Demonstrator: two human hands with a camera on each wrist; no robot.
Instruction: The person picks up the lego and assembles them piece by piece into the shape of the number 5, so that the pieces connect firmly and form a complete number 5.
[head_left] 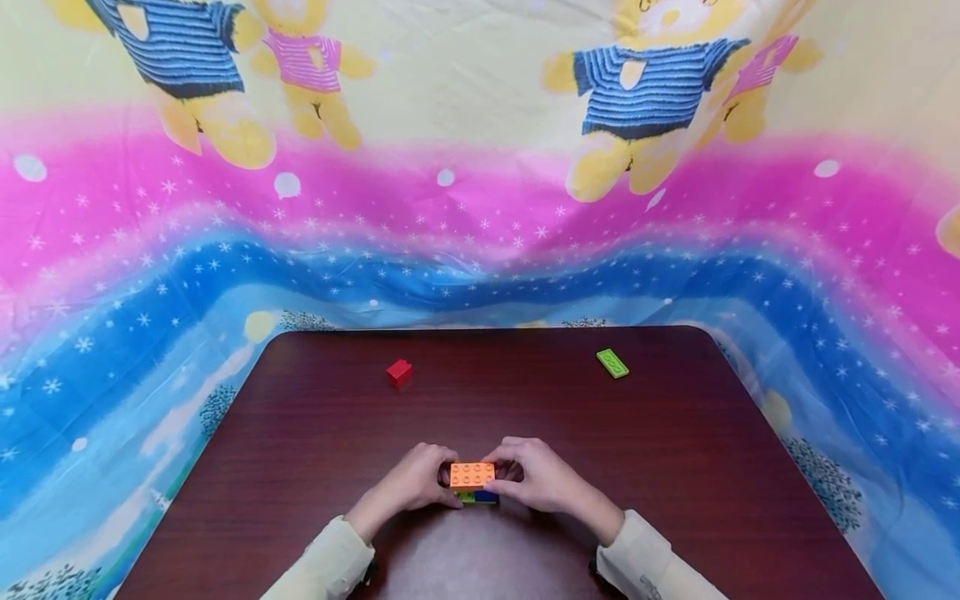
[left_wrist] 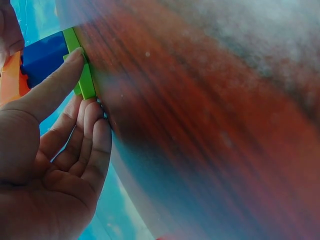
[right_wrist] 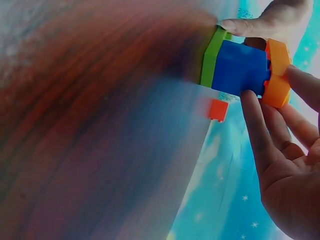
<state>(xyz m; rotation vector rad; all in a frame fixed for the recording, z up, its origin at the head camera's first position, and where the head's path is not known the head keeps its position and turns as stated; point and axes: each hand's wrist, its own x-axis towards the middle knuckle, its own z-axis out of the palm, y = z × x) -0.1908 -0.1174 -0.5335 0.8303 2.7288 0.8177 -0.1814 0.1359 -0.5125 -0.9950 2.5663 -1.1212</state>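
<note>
A small stack of toy building bricks stands at the near middle of the table: a green plate (right_wrist: 212, 57) at the bottom, a blue brick (right_wrist: 240, 67) above it, and an orange brick (head_left: 472, 473) with studs on top. My left hand (head_left: 418, 479) pinches the green plate, its thumb on one side and fingertips at the other edge. From the other side, my right hand (head_left: 543, 477) holds the orange brick between thumb and fingers, with one fingertip against the blue brick. In the right wrist view the orange brick sits slightly askew on the blue one.
Toward the back of the table (head_left: 510, 400) lie a red brick (head_left: 400, 372) on the left and a light green plate (head_left: 612, 363) on the right. Beyond the table's far edge hangs a printed curtain (head_left: 450, 208) with bears and snowflakes.
</note>
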